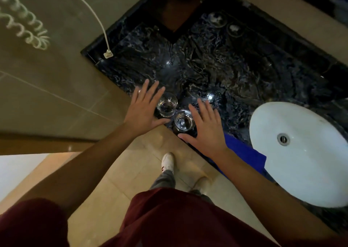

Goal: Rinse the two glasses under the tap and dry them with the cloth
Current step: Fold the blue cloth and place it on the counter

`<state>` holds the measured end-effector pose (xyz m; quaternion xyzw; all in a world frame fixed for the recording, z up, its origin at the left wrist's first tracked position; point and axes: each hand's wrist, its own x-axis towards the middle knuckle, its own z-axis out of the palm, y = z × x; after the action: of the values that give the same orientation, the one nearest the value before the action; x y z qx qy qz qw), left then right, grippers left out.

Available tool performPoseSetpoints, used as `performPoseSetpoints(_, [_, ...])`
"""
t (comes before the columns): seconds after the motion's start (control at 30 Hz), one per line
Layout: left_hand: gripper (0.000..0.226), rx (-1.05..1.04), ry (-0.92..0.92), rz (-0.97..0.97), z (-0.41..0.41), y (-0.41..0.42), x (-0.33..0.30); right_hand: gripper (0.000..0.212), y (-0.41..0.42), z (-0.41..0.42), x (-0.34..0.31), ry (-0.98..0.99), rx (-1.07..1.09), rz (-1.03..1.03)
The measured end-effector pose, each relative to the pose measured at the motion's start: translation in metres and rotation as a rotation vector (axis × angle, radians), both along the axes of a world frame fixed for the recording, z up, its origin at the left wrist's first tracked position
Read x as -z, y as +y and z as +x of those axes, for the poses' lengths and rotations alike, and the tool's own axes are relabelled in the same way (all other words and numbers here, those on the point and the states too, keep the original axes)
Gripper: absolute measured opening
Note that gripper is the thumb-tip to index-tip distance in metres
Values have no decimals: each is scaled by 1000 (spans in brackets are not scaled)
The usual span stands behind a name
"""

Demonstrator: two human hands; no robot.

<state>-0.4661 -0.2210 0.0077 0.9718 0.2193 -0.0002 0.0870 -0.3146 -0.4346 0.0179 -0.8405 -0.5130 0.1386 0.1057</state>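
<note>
Two clear glasses stand upright side by side near the front edge of a dark marble counter (235, 71): one glass (167, 105) on the left, the other glass (184, 121) just right of it. My left hand (143, 109) hovers flat with spread fingers left of the left glass. My right hand (204, 126) is spread flat right of the right glass. Neither hand holds anything. A blue cloth (244, 150) lies on the counter under my right forearm. The tap is out of view.
A white oval sink (301, 152) with a metal drain (283, 139) is set in the counter at the right. A white cable with a plug (108, 54) hangs at the counter's left corner. A tiled wall stands to the left; my feet are on the tiled floor below.
</note>
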Motion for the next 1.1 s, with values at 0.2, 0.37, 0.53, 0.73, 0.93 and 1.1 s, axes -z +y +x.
performPoseSetpoints(0.2, [93, 60, -57, -115, 14, 14, 6, 90, 10, -3, 6, 24, 54, 35])
performPoseSetpoints(0.37, [87, 59, -96, -255, 17, 17, 3, 84, 14, -2, 6, 42, 85, 66])
performPoseSetpoints(0.53, [82, -5, -80, -374, 19, 18, -2, 84, 15, 1, 8, 109, 95, 56])
performPoseSetpoints(0.73, [84, -70, -110, -429, 16, 16, -6, 80, 8, 4, 3, 135, 144, 102])
performPoseSetpoints(0.93, [90, -80, -187, -467, 24, 12, -30, 80, -7, 17, -23, 150, 221, 188])
performPoseSetpoints(1.1, [90, -14, -268, -503, 47, 8, -61, 75, -19, 39, -55, 126, 273, 261])
